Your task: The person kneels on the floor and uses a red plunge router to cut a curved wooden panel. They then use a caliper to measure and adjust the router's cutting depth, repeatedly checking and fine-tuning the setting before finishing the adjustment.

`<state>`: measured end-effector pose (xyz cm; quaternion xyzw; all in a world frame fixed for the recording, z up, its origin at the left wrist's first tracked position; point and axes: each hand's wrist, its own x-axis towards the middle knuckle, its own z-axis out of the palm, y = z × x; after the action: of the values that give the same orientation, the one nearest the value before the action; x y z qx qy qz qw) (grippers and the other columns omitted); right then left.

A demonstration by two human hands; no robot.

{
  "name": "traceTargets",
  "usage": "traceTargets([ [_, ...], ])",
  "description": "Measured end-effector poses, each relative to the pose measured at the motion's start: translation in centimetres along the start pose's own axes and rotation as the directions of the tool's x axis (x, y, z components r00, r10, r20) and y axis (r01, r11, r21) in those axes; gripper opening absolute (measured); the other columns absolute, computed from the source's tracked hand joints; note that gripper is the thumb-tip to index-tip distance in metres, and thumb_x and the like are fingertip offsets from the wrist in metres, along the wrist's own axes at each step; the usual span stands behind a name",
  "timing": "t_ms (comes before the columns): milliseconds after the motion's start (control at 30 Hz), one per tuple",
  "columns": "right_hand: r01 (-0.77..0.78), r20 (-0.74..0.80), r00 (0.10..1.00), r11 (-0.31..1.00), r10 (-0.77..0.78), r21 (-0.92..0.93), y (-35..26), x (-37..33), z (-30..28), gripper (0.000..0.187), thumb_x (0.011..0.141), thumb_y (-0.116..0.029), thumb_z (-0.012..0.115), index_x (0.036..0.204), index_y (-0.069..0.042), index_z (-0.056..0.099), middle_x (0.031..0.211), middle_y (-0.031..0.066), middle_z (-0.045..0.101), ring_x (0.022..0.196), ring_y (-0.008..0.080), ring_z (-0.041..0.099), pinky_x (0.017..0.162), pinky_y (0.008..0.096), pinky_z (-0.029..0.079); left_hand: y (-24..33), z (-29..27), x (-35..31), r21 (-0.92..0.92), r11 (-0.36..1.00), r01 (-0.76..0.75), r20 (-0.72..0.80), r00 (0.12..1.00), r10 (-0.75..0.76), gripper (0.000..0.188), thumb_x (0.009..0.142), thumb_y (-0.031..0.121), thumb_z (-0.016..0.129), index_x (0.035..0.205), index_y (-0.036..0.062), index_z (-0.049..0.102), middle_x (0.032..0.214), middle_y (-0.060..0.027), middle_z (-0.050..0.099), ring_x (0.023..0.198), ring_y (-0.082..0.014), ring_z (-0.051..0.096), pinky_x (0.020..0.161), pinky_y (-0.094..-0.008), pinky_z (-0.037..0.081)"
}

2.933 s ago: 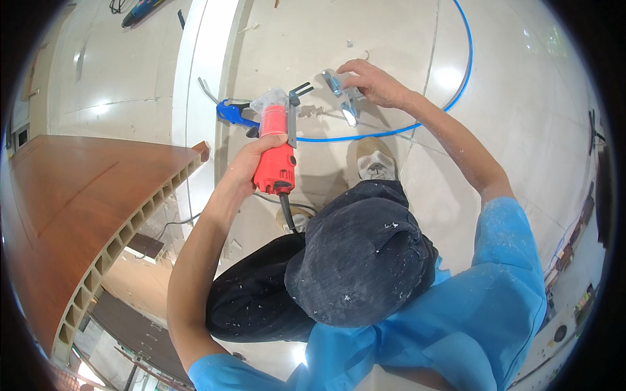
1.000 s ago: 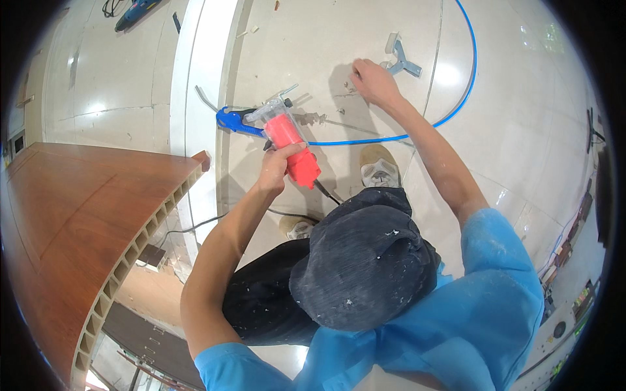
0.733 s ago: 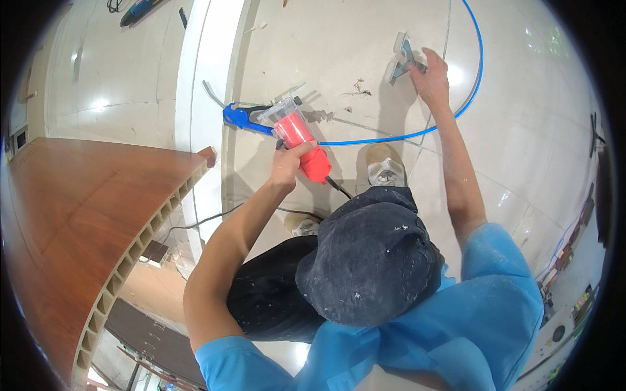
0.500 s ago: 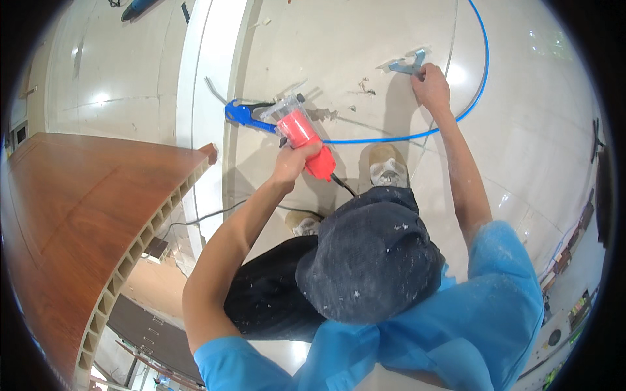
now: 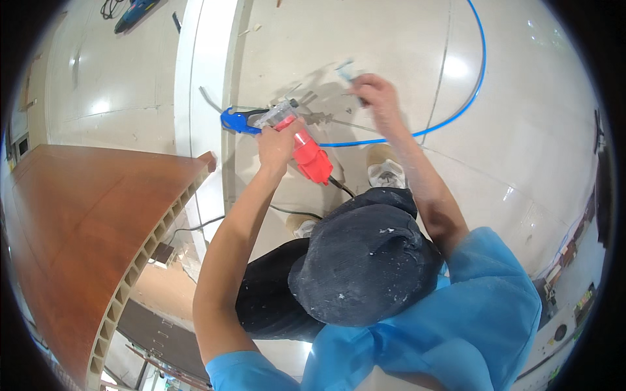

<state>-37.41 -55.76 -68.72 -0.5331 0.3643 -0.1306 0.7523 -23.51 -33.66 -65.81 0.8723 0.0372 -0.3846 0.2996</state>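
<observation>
My left hand (image 5: 277, 144) is closed around a red trim router (image 5: 312, 158) with a clear plastic base, held above the floor in front of me. The router's clear end points away to the upper left, and its black cord trails back toward my legs. Closed fingers of my right hand (image 5: 377, 98) grip a flat silvery wrench (image 5: 344, 70), blurred by motion, to the right of the router's clear end. Just beyond my left hand lies a blue air blow gun (image 5: 242, 121) with a thin metal nozzle.
A blue air hose (image 5: 481, 72) curves across the tiled floor on the right. A white sill (image 5: 203, 58) runs along the left. Near it stands a brown hollow-core panel (image 5: 98, 215). A blue power tool (image 5: 135, 13) lies at the far left. My shoe (image 5: 386, 171) is below the hose.
My right hand has lifted the wrench off the floor and moved left toward the router. My left hand has shifted its grip up nearer the router's clear base.
</observation>
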Motion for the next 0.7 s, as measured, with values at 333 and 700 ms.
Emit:
traceTargets([
  [333,-0.326,0.357,0.91,0.896,0.211,0.302,1.2,0.2,4.8,0.015,0.094,-0.014,0.067,0.105,-0.004,0.067,0.099,0.0066,0.07,0.089,0.0124,0.061,0.08,0.0294,0.046,-0.3,2.7,-0.5,0.052,0.998,-0.029,-0.308,0.95,0.044,0.087,0.065,0.037,0.094,0.126,-0.0138,0.06,0.111,-0.0222,0.069,0.099,-0.0316,0.07,0.09,-0.0398,0.055],
  [700,-0.206,0.332,0.935,0.955,0.128,0.214,1.1,-0.6,3.5,0.017,0.095,-0.013,0.069,0.109,-0.004,0.068,0.102,0.0064,0.071,0.091,0.0118,0.062,0.084,0.0281,0.048,0.6,0.5,-6.1,-0.118,0.952,-0.283,-0.099,0.957,0.272,0.066,0.073,0.037,0.089,0.119,-0.0033,0.066,0.11,-0.0189,0.074,0.103,-0.0337,0.071,0.092,-0.0429,0.054],
])
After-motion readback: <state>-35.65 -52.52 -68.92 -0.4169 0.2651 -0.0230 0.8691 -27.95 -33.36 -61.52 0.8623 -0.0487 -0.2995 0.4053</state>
